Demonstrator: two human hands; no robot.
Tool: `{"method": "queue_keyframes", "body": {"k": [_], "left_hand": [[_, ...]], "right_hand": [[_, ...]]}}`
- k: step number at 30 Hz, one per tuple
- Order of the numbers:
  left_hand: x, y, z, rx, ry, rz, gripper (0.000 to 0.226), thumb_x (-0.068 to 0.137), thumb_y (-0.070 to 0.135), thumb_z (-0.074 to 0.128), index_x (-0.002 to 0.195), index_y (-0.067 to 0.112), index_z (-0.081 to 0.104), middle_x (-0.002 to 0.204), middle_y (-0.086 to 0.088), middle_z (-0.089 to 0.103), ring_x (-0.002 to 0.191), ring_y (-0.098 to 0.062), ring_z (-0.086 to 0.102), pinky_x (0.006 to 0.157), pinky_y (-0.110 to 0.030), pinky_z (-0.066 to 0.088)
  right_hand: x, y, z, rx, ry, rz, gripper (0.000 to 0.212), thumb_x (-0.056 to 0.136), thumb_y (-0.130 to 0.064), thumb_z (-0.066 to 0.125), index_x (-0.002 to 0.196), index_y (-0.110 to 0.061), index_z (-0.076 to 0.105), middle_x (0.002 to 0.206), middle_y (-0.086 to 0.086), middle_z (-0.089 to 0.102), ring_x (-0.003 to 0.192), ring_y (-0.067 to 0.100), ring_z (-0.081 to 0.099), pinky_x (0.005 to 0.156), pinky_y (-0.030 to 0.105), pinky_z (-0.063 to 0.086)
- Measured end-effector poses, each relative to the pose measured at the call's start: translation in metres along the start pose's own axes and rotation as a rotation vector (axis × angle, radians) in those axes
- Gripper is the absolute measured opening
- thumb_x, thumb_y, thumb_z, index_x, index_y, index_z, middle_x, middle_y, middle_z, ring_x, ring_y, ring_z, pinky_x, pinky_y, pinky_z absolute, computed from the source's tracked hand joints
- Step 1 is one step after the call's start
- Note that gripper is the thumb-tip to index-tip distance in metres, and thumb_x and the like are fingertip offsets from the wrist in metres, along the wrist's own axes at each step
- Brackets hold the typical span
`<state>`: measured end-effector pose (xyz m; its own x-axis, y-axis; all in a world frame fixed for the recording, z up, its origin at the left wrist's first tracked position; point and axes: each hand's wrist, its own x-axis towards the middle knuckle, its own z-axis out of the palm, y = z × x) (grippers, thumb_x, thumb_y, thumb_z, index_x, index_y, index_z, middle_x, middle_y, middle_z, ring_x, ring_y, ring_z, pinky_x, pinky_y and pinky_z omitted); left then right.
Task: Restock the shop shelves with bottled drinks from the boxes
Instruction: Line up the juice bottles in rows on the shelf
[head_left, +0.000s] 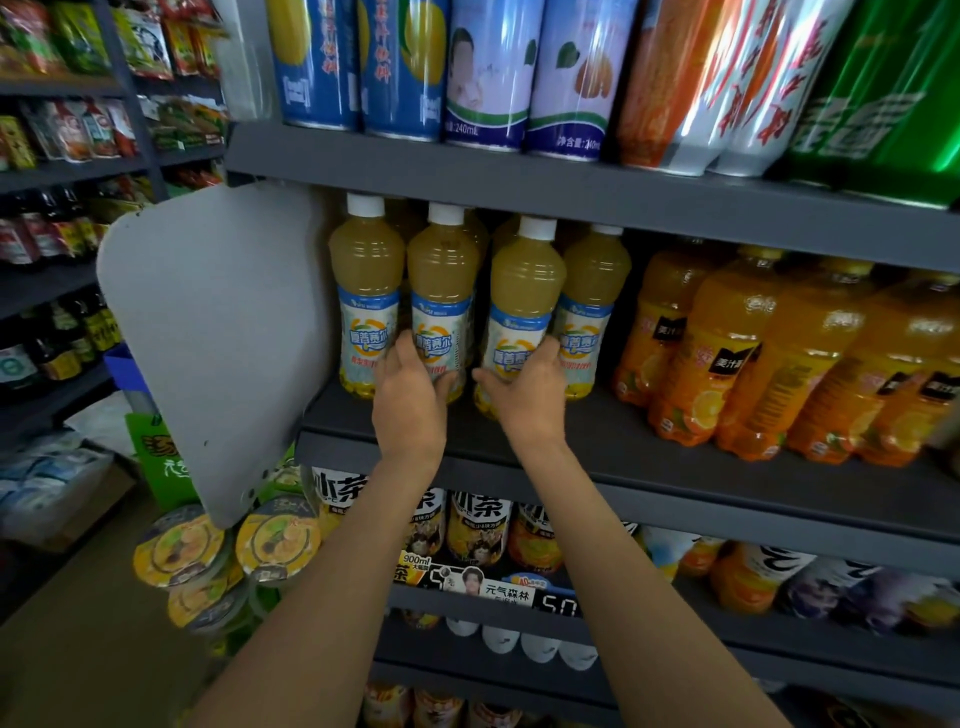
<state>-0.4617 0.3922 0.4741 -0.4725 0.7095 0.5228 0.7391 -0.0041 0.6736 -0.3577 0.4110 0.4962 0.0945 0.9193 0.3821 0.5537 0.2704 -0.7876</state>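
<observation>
Several pale-yellow juice bottles with white caps and blue-white labels stand on the dark grey middle shelf. My left hand grips the lower part of the second bottle from the left. My right hand grips the lower part of the third bottle, which stands slightly forward of the row. A first bottle is at the far left and a fourth sits behind my right hand. Both held bottles are upright at the shelf's front.
Orange juice bottles fill the same shelf to the right. Tall cans line the shelf above, close over the caps. A grey end panel sticks out at left. Tea bottles and cup noodles sit below.
</observation>
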Motion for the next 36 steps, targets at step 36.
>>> {"method": "queue_keyframes", "body": {"k": [36], "left_hand": [[-0.038, 0.058, 0.021, -0.389, -0.079, 0.132, 0.061, 0.086, 0.052, 0.037, 0.127, 0.007, 0.044, 0.12, -0.007, 0.047, 0.112, -0.019, 0.049, 0.094, -0.03, 0.044]], "right_hand": [[-0.018, 0.036, -0.062, -0.119, -0.064, -0.167, 0.045, 0.076, -0.029, 0.072, 0.106, -0.001, 0.052, 0.099, 0.013, 0.064, 0.09, 0.027, 0.063, 0.073, 0.039, 0.052]]}}
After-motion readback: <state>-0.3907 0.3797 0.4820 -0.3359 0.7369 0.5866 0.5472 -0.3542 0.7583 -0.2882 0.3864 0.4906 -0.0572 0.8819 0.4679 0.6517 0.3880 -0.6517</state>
